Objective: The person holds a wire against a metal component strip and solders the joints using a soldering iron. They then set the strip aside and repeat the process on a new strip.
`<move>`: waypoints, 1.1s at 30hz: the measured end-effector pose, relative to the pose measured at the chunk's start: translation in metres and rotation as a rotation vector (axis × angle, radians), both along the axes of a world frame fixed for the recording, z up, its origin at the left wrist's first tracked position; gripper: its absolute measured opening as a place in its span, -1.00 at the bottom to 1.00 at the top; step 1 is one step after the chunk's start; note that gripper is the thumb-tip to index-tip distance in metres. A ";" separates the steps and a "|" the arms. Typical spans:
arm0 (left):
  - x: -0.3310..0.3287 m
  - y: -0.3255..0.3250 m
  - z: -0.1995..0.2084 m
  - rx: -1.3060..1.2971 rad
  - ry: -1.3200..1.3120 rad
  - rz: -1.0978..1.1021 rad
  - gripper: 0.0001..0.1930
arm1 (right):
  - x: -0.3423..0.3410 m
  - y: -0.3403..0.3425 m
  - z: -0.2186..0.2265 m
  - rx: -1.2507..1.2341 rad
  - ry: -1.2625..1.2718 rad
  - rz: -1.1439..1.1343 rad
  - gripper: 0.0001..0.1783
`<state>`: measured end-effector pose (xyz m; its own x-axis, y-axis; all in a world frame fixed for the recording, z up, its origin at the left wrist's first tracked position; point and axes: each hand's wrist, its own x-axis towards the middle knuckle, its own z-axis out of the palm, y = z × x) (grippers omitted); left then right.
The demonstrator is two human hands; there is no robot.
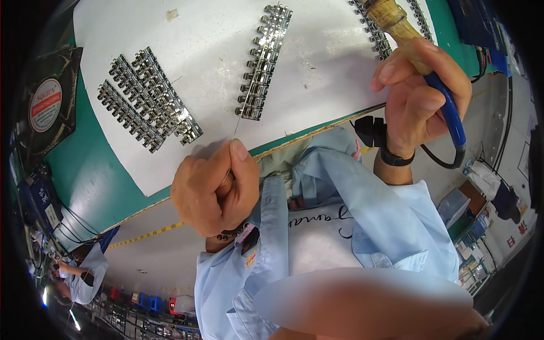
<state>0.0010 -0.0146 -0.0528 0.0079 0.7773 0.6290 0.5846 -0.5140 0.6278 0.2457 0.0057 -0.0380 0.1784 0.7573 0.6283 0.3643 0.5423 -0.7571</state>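
Note:
My left hand (pixel 218 184) is closed in a pinch at the table's near edge, on a thin solder wire (pixel 236 129). Upward from the fingertips, the wire reaches the lower end of a strip of shiny metal parts (pixel 262 68) on white paper. On the right, my right hand (pixel 422 93) is wrapped round a soldering iron (pixel 399 29) with a worn tan grip and a blue rear end. Its tip lies beyond the upper picture edge. Under and behind the iron, further metal strips (pixel 377 34) show partly.
Several metal strips (pixel 150 93) lie side by side at the left of the white paper (pixel 198 34). A dark fan-like unit with a round label (pixel 45 105) stands on the green tabletop (pixel 85 175). A cord (pixel 447 164) hangs near my right wrist. Another person (pixel 85 275) is at lower left.

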 end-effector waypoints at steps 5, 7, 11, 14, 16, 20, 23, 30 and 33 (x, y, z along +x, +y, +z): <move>0.001 0.000 0.006 -0.092 0.107 -0.015 -0.85 | 0.002 0.000 0.000 -0.013 -0.014 0.026 -0.36; 0.003 0.000 0.008 -0.155 0.103 0.023 -0.84 | 0.003 0.000 0.000 -0.016 -0.049 0.019 -0.35; 0.005 0.002 0.008 -0.163 0.194 0.074 -0.82 | -0.001 -0.001 -0.001 -0.014 -0.041 -0.006 -0.34; 0.005 0.001 0.009 -0.178 0.200 0.082 -0.81 | -0.004 -0.001 0.000 -0.020 -0.021 -0.020 -0.34; 0.005 0.002 0.008 -0.183 0.201 0.085 -0.81 | -0.005 -0.001 0.000 -0.030 -0.021 -0.043 -0.34; 0.006 0.002 0.008 -0.153 0.222 0.077 -0.81 | -0.004 -0.001 0.000 -0.023 0.013 -0.048 -0.36; 0.005 0.001 0.008 -0.153 0.220 0.061 -0.81 | -0.005 -0.001 0.000 -0.020 -0.008 -0.059 -0.36; 0.000 0.003 0.007 -0.085 0.212 0.002 -0.81 | -0.006 0.000 0.000 -0.027 -0.009 -0.050 -0.37; -0.001 0.004 0.008 -0.092 0.243 -0.016 -0.81 | -0.006 0.001 0.000 -0.023 0.002 -0.044 -0.37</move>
<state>0.0004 -0.0104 -0.0447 0.1626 0.8300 0.5335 0.7164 -0.4711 0.5146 0.2400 0.0064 -0.0379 0.2127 0.7629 0.6105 0.3860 0.5084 -0.7698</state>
